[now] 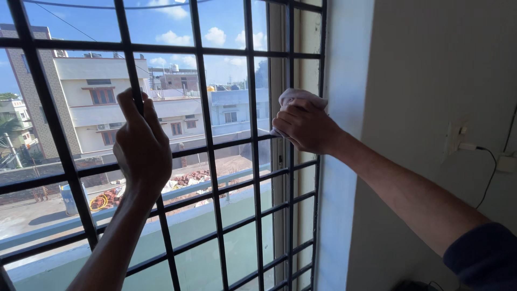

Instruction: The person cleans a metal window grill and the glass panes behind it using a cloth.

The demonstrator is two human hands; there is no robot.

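Observation:
A black metal window grille (pixel 207 145) of crossed bars fills the left and middle of the head view. My left hand (pixel 141 145) is wrapped around one upright bar at mid height. My right hand (pixel 304 125) is closed on a crumpled pale pink cloth (pixel 295 97) and presses it against the grille's right upright bars, near the window frame. My right forearm, with a dark blue sleeve at the elbow, reaches in from the lower right.
A white wall (pixel 431 108) stands right of the window, with a wall socket and plugged cable (pixel 468 144). Beyond the bars lie buildings (pixel 91 102), a balcony ledge (pixel 204 215) and blue sky.

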